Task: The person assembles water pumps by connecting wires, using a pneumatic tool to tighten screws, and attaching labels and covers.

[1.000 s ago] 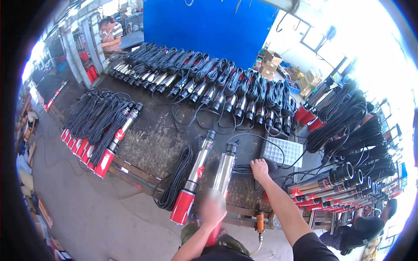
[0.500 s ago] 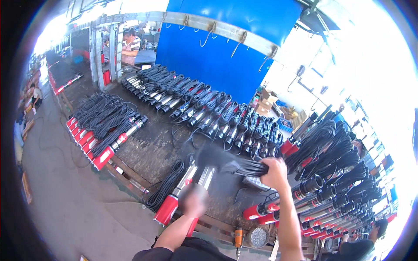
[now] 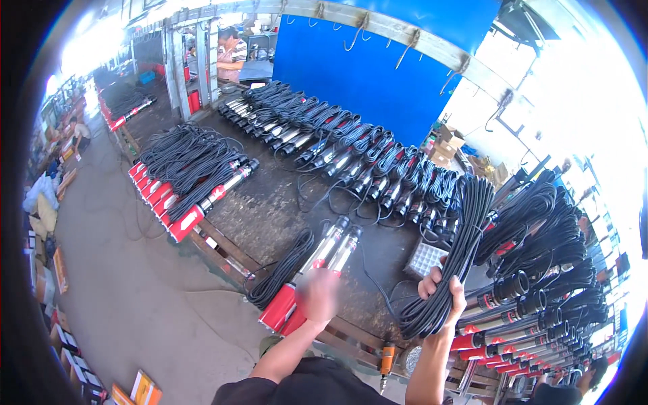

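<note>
Two slim submersible pumps, silver with red lower ends, lie side by side at the table's near edge. My left hand (image 3: 318, 295) rests on the right pump (image 3: 346, 248); its fingers are too blurred to make out. Against the left pump (image 3: 277, 305) lies a bundle of black cable (image 3: 287, 268). My right hand (image 3: 445, 297) is closed around a long looped coil of black cable (image 3: 466, 246), held up and tilted over the table's right part. A loose length of cable runs from this coil back towards the pumps.
A long row of pumps with coiled cables (image 3: 364, 145) crosses the table's far side. More pumps lie at left (image 3: 182, 219) and right (image 3: 503, 337). An orange power tool (image 3: 387, 359) and a white gridded tray (image 3: 427, 258) are nearby. Hooks hang from an overhead rail (image 3: 378, 25).
The cable coil, stretched out sideways and blurred before, now stands raised in my right hand. My left hand stays on the pump. The view has shifted, so the scene sits differently.
</note>
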### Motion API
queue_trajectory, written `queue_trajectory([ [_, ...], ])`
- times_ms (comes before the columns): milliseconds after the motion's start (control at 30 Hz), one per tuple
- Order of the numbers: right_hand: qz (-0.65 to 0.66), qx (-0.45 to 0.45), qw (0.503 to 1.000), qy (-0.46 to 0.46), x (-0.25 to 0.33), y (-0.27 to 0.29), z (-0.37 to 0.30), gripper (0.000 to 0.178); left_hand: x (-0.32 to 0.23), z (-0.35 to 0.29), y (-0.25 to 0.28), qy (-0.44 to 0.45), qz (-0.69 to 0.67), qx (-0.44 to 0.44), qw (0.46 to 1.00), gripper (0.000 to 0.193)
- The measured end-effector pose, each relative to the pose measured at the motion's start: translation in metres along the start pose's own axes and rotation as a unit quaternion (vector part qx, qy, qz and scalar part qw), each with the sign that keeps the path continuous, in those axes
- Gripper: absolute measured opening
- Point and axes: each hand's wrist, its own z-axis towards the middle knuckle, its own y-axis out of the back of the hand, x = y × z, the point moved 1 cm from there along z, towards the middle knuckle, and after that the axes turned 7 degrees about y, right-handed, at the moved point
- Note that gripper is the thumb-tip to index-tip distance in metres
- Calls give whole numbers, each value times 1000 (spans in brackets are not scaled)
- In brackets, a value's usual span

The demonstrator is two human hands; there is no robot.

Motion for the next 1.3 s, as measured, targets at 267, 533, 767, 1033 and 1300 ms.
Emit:
queue_trajectory([
  [267,334,66,931,-130,-71,-24,1,57,-17,30,51,497,-734,313,341,37],
  [533,-88,-91,933,-336,-277,91,0,64,102,67,123,339,-647,201,653,24],
  [767,-646,60,748,-138,-294,103,-90,91,142,8,62,258,-249,194,913,55],
  [1033,-869,-81,465,-149,-158,181,-182,69,128,18,58,170,-209,51,962,41],
  [1300,-930,-56,312,-186,-159,231,-209,56,-96,90,139,11,-579,214,787,12],
])
